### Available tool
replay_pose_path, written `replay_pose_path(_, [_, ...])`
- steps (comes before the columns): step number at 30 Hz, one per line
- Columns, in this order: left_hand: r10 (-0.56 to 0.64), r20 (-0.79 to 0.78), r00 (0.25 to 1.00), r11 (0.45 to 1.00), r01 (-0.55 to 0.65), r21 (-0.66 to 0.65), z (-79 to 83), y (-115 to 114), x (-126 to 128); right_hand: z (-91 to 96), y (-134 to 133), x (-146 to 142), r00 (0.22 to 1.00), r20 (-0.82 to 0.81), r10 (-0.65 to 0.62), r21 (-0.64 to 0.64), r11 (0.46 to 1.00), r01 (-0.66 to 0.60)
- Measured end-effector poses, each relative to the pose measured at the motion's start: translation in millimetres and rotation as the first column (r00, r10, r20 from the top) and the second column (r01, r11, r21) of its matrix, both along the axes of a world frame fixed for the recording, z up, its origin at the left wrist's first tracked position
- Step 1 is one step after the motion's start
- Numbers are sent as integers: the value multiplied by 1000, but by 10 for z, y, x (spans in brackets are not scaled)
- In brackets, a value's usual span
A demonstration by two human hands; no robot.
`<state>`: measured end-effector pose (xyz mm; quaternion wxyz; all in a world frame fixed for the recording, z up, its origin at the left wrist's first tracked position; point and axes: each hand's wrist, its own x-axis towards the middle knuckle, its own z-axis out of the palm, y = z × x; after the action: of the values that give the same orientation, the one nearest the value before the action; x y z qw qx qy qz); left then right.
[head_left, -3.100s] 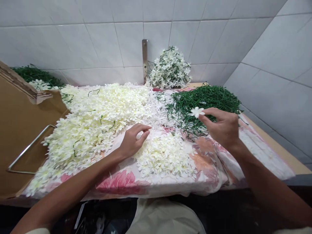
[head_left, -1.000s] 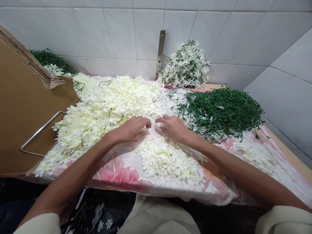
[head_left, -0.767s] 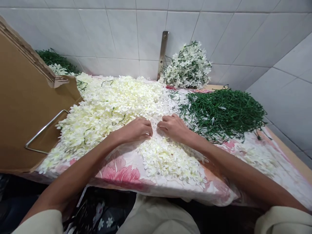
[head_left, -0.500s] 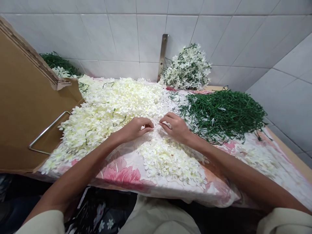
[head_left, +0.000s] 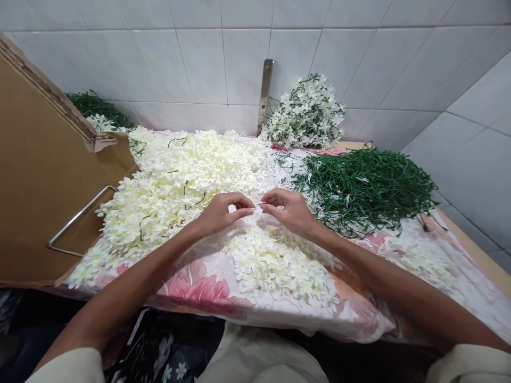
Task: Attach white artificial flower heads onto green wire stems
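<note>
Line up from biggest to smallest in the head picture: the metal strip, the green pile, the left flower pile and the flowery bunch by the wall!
1. Left flower pile
2. Green pile
3. Flowery bunch by the wall
4. Metal strip

Over on the left it's a big brown cardboard panel [head_left: 43,186] with a bent metal wire [head_left: 77,216] against it, then far centre a metal strip [head_left: 265,96] up against pale wall tiles [head_left: 199,64], and here's floral cloth [head_left: 199,287] running right to a tan board edge [head_left: 479,250]!
</note>
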<state>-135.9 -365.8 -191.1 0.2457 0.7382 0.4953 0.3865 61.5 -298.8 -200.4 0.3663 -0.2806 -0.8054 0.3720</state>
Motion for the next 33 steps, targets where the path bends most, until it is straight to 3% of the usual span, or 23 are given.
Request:
replay_pose_path(5, [34, 127, 991, 999, -33, -8, -17, -1, 12, 22, -27, 13, 1000, -22, 20, -111, 994, -23])
replay_pose_path(10, [63, 150, 987, 998, -64, 5, -25, -1, 27, 58, -34, 26, 993, -31, -115, 10, 993, 115])
replay_pose_path(14, [65, 139, 988, 997, -70, 34, -40, 6, 36, 36, -28, 15, 996, -78, -36, -151, 988, 24])
replay_pose_path(18, [80, 172, 982, 991, -97, 91, -52, 9, 59, -14, -29, 6, 1000, -25, -6, -126, 992, 2])
replay_pose_path(23, [122, 208, 970, 975, -156, 156, -52, 3, 83, 1, -74, -15, 993, -113, 20, -300, 953, -54])
replay_pose_path(33, [131, 221, 967, 975, -166, 151, -131, 15, 80, 41, -171, -38, 990, -106, 90, -370, 921, -123])
